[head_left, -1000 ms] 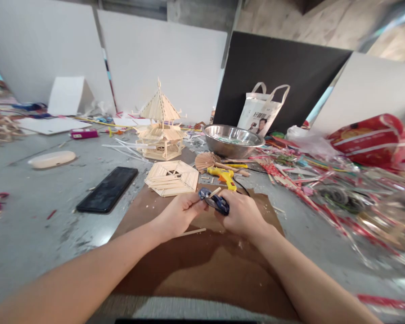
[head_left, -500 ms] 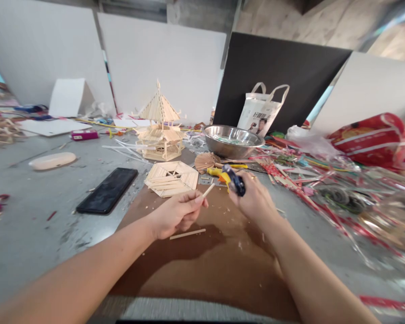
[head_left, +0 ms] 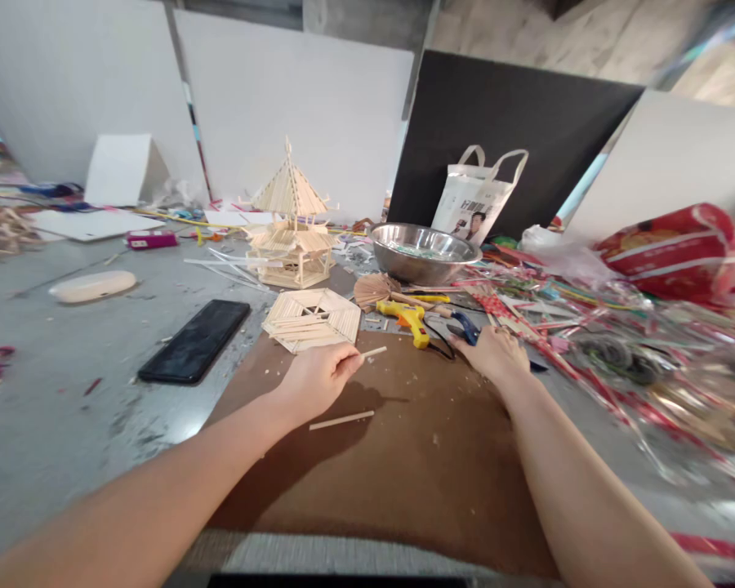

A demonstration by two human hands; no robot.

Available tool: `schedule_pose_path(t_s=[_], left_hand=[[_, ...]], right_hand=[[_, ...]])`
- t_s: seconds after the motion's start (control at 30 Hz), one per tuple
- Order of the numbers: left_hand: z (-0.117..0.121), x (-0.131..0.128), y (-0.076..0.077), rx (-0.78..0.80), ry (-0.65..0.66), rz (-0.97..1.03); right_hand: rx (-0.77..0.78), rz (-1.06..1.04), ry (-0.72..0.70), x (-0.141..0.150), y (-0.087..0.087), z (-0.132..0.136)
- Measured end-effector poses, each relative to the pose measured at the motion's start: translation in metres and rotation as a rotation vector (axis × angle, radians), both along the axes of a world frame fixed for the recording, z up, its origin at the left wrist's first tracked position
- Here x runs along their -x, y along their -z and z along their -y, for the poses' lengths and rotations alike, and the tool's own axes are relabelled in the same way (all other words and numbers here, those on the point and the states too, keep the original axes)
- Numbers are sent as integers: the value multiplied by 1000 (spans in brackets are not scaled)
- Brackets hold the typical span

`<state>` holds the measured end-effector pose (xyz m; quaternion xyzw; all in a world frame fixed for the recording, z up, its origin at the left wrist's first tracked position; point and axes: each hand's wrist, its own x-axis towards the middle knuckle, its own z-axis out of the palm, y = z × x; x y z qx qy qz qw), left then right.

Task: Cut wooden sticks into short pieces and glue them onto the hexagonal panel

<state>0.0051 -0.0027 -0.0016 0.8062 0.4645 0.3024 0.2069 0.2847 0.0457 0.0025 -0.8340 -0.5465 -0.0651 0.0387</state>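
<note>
My left hand pinches a short, thin wooden stick above the brown board. A second wooden stick lies on the board just below that hand. Off to the right, my right hand is low at the board's edge, closed over a dark blue-handled tool whose kind is mostly hidden; its fingertips are partly covered. Between the hands and farther back lies a yellow glue gun. A hexagonal panel of wooden sticks rests at the board's far edge.
A stick-built pavilion model stands behind the panel. Left of it are a black phone and a white oval case. A steel bowl and a white bag are at the back; ribbon-like scraps clutter the right.
My right hand has moved right and down with the dark blue-handled tool, uncovering the glue gun. My left hand has shifted slightly, its stick now lying flatter.
</note>
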Motion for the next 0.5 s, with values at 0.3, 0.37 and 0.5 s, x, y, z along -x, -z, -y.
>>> schedule_pose_path(t_s=[0.3,0.37,0.5], left_hand=[[3,2,1,-194,-38,-195],[3,3,1,-216,-36,-227],[2,2,1,-266,-47,-288]], right_hand=[[155,10,-142,6,5,0],[148,-2,-211,9,2,1],[-183,-24,-508,31,-6,10]])
